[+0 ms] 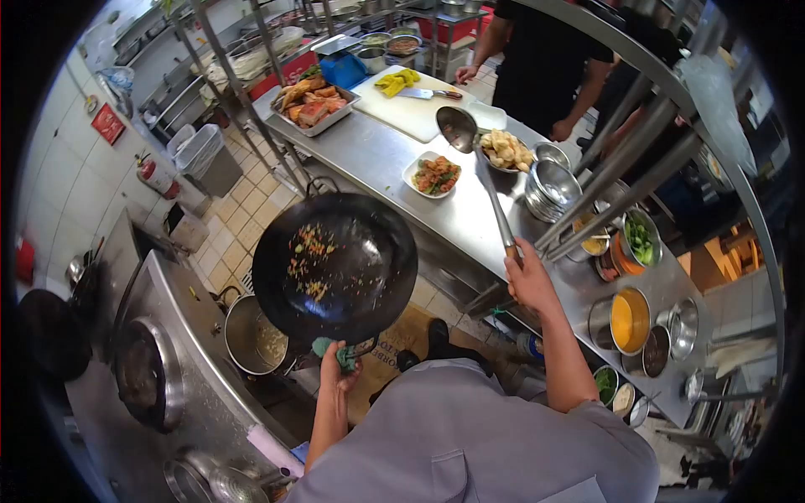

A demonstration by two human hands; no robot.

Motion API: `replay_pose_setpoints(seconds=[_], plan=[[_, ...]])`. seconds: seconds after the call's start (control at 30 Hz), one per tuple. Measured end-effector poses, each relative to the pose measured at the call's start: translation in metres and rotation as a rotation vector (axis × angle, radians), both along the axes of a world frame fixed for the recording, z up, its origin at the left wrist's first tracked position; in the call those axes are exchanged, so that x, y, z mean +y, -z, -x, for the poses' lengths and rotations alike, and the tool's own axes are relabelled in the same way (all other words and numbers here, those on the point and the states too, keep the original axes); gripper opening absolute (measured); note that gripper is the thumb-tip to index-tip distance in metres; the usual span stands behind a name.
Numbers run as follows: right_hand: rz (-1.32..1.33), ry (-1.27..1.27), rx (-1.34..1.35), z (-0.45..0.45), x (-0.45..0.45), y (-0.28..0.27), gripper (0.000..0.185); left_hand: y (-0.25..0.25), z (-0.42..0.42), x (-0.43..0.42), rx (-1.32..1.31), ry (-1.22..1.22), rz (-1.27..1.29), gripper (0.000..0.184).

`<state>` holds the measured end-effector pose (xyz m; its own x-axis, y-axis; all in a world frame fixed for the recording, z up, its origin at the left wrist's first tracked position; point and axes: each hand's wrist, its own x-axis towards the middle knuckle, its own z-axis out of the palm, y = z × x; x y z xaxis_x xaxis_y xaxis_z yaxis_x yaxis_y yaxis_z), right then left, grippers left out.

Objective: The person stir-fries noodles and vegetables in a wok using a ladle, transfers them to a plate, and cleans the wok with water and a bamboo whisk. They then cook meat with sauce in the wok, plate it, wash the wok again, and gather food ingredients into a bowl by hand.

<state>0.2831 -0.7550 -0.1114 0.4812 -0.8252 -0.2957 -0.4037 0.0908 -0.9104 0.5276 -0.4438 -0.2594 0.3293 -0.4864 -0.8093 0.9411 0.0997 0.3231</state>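
Observation:
My left hand [335, 375] is closed round the near handle of a large black wok [377, 289], with a green cloth [345, 358] between hand and metal. Tilted in the air between stove and counter, the wok carries scattered bits of chopped food [309, 256]. My right hand [531, 281] grips the wooden-ended handle of a long metal ladle [496, 201]. Its bowl hangs over the counter, near a dish of pale fried pieces [506, 151]. Below and left of it, a white square bowl [411, 174] holds a reddish stir-fry with green bits [437, 175].
Stove burner [147, 373] at left; a steel pot [251, 335] stands below the wok. The steel counter [381, 168] bears a meat tray [345, 107], a cutting board [402, 113] with a knife [428, 94], and stacked bowls [553, 189]. A person in black [545, 67] stands across it.

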Motion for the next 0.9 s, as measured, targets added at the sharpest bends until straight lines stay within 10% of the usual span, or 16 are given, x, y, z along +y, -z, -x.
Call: replay_pose_setpoints(seconds=[0.13,0.47,0.6,0.67,0.77,0.8,0.9], plan=[[0.188,-0.136,-0.06,0.011,0.005,0.018,0.047,-0.038,-0.011,-0.043,-0.087,-0.03,0.015,0.018],[-0.548,-0.251,-0.413,-0.104,-0.034,0.002,0.052,-0.053,-0.019,-0.18,-0.598,-0.047,0.123,0.017],[-0.193,-0.518,-0.148,-0.134,0.005,0.007,0.048,-0.073,-0.06,-0.223,-0.726,-0.037,0.042,0.012],[0.549,-0.55,-0.189,-0.103,-0.001,0.095,0.044,-0.076,-0.103,-0.225,-0.745,0.048,0.084,0.015],[0.236,-0.574,0.292,-0.055,-0.069,0.081,0.044,-0.096,-0.147,-0.224,-0.687,0.086,0.09,0.016],[0.562,-0.521,0.249,-0.061,-0.091,0.065,0.041,-0.096,-0.155,-0.221,-0.65,0.097,0.109,0.016],[0.397,-0.281,0.203,-0.146,-0.094,0.011,0.037,-0.093,-0.159,-0.227,-0.584,0.114,0.139,0.017]])
